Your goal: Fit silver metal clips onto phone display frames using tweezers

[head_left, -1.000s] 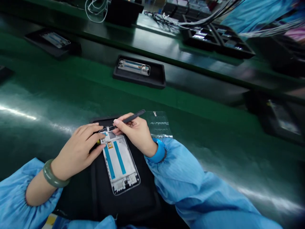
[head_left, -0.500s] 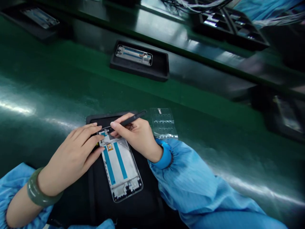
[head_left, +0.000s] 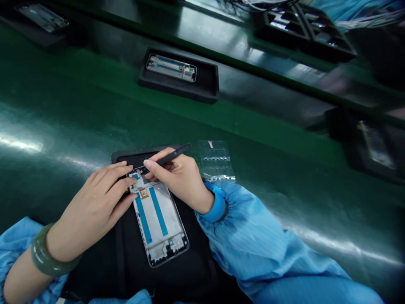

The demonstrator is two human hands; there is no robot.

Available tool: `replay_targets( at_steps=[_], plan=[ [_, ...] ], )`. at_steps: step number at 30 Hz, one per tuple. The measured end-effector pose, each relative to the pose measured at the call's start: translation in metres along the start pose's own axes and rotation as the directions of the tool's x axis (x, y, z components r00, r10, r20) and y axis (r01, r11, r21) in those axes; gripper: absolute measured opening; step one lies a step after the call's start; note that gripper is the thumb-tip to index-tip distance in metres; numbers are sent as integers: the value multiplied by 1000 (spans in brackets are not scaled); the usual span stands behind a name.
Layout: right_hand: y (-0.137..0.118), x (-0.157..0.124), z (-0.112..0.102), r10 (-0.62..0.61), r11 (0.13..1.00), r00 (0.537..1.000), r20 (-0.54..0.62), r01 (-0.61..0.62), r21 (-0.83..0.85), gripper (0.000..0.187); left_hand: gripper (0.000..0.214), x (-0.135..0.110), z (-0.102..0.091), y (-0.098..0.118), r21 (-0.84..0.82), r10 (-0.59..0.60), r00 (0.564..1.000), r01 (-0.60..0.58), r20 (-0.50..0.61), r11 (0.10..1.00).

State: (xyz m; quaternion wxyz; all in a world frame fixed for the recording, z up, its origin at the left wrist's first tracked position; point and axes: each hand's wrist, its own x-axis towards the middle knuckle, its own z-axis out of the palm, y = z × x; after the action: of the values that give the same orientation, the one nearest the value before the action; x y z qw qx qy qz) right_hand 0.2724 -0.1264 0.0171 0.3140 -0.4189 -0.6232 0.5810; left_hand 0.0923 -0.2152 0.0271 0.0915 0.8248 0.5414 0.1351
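Note:
A white phone frame (head_left: 158,219) with two blue strips lies on a black tray (head_left: 177,270) in front of me. My left hand (head_left: 95,207) rests on the frame's upper left corner, fingertips pressed against it. My right hand (head_left: 180,179) pinches black tweezers (head_left: 167,157), whose tips touch the frame's top edge. A clear plastic sheet of small parts (head_left: 216,160) lies just right of my right hand.
The green conveyor belt (head_left: 63,109) carries another black tray with a phone frame (head_left: 172,67) farther back, a third tray (head_left: 41,17) at top left and a dark one (head_left: 373,143) at right. Black compartment trays and cables (head_left: 303,25) stand at the top right.
The view has shifted slightly. Both hands stay at the top of the frame, with the tweezers' tips moved a little along its top edge.

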Motion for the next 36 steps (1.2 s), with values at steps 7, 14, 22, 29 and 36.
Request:
replay_targets(
  at_steps=[7, 14, 22, 29, 36],
  plan=[
    [0, -1, 0, -12, 1000, 1000, 11, 12, -12, 20, 24, 0, -1, 0, -3, 6, 1000, -6, -3, 1000],
    [2, -1, -1, -71, 994, 997, 20, 72, -79, 18, 26, -1, -1, 1, 12, 7, 1000, -7, 0, 1000],
    [-1, 0, -2, -153, 956, 988, 22, 153, -250, 18, 36, 2, 0, 3, 100, 45, 999, -45, 0, 994],
    [-4, -2, -1, -135, 962, 990, 33, 139, -234, 17, 39, 3, -5, 15, 297, 82, 995, -96, 59, 950],
    [-14, 4, -7, -230, 973, 965, -124, 227, -38, 18, 40, 4, 1, 24, 332, 18, 1000, -21, 13, 943]
  ],
)
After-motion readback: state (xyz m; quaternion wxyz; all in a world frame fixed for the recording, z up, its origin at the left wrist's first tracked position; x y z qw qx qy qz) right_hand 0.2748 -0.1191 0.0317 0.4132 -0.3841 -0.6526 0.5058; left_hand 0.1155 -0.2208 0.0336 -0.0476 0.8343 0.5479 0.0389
